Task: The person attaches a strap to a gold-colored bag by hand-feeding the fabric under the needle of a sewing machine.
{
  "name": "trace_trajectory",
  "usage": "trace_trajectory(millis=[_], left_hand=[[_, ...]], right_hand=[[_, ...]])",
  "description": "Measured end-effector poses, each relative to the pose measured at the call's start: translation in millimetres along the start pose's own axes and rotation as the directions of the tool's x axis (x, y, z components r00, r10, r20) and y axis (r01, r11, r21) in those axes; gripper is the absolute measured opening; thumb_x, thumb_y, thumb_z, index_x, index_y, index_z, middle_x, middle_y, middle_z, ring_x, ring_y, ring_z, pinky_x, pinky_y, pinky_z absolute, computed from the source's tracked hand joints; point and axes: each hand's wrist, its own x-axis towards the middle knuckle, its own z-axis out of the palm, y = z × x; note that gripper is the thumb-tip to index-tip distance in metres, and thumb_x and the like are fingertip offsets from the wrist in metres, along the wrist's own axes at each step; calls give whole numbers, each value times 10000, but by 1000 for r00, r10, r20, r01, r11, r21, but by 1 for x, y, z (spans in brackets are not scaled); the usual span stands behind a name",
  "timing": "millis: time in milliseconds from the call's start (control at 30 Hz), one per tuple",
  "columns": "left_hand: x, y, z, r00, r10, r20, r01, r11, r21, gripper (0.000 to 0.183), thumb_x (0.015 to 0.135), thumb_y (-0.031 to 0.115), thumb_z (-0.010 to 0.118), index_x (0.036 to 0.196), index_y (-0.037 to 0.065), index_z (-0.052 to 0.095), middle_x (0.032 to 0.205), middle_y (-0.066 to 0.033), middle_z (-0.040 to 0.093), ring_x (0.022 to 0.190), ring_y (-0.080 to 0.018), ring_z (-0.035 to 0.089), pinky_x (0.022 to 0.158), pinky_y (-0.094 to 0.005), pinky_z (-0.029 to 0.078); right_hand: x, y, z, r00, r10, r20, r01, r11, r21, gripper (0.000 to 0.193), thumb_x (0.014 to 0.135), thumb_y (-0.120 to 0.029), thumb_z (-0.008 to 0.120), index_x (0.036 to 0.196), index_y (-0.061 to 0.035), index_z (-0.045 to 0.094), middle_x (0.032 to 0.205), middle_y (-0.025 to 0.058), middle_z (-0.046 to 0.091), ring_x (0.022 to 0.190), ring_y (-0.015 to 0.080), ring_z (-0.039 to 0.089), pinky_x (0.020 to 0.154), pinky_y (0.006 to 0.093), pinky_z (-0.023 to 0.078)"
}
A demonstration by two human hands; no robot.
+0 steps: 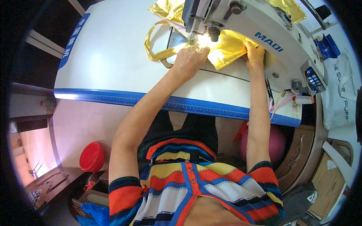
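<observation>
A shiny gold fabric piece lies under the sewing machine's head, lit brightly by its lamp. A looped gold strap curves out to the left of the needle area. Just in front of the presser foot, my left hand has its fingers bent and pressed together on the gold material, at the strap's end; the fingertips are partly washed out by glare. My right hand grips the right edge of the gold piece, thumb on top, beneath the machine arm.
More gold fabric lies behind the needle area. A blue ruler strip edges the white table. At right are a thread spool, a control panel and a white plastic bag. A red basin stands below left.
</observation>
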Motion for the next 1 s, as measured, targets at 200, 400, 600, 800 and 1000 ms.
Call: trace_trajectory(millis=[200,400,600,800,1000], left_hand=[[3,-1,-4,998,29,-47,-30,1000,-10,114,724,58,579,802,80,499,699,-127,556,636,-254,632,497,-349,503],[10,5,-1,998,-62,-15,62,997,-36,93,769,65,535,854,103,526,755,-135,576,668,-298,622,545,-396,502],[8,9,2,994,-49,-102,51,999,9,87,687,49,592,754,62,539,669,-134,572,621,-269,629,495,-370,491],[-1,3,0,998,12,-61,-14,999,-33,35,729,60,566,752,65,540,677,-124,556,604,-264,626,492,-366,492],[-1,-3,-2,997,61,-54,-61,998,-8,37,736,71,566,748,64,532,671,-120,544,603,-261,621,479,-351,490]], right_hand=[[2,-10,8,999,36,-2,-36,999,-8,429,741,-33,621,1140,-57,466,1032,82,551,852,197,608,646,319,550],[52,26,3,953,-279,120,304,870,-388,366,756,-31,619,1104,-62,510,1026,66,569,866,185,602,651,306,536],[50,34,2,957,-241,164,284,896,-341,375,764,-6,596,1127,-35,509,1034,77,575,898,201,598,709,335,531],[24,13,-9,989,-27,147,64,965,-253,356,763,-4,582,1106,-13,488,988,87,568,830,200,620,647,339,566],[-1,-9,-10,988,122,91,-119,992,-35,349,763,-16,587,1095,-18,482,973,96,563,761,196,634,570,329,586]])
